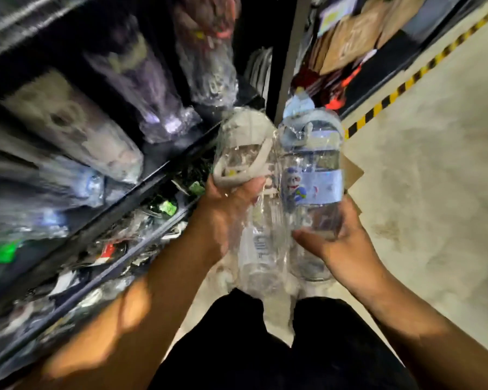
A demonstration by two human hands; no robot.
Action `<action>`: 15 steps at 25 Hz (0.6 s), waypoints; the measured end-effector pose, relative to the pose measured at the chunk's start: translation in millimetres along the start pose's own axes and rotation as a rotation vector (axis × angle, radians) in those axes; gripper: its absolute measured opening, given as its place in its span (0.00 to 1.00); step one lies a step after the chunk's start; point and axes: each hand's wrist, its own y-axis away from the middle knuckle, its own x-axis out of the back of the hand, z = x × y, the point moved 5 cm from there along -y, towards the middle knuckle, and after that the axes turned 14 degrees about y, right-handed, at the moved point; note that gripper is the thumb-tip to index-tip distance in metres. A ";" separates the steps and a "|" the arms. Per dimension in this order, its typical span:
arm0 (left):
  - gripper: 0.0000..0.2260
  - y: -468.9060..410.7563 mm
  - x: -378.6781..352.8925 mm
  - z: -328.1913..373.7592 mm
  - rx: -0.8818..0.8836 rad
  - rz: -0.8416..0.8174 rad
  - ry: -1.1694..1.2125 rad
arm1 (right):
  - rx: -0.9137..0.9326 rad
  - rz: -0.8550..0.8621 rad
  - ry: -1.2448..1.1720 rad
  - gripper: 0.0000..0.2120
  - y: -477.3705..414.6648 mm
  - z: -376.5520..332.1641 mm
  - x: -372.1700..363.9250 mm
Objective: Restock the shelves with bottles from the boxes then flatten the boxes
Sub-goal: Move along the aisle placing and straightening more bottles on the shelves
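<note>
Bottles, two of them, are held side by side at the middle of the view, touching or very nearly so, lids pointing away from the person. Both are clear plastic and wrapped in clear film. The grey bottle (pixel 245 153) has a grey lid and a grey carry strap; the left hand (pixel 223 218) grips it round the body just under the strap, fingers curled about it. The blue bottle (pixel 312 164) has a pale blue lid and a blue band with a cartoon figure; the right hand (pixel 341 243) holds it near its base, thumb across the front and fingers wrapped behind.

Both are in the air above the floor (pixel 434 192), just beside the front edge of the shelves (pixel 152 170) on the left. On the upper shelf stand more film-wrapped bottles (pixel 76 125), badly blurred. The lower shelves hold small packaged goods, too blurred to name.

Behind the blue bottle a brown corner of a box (pixel 352 171) shows. Yellow-and-black tape (pixel 400 88) runs along the floor at the foot of a farther rack. Dark trousers (pixel 265 347) fill the bottom.
</note>
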 end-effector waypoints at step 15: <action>0.33 329.9 33.3 7.7 -0.480 0.188 0.074 | 0.422 -0.525 0.189 0.27 178.5 -104.3 -32.6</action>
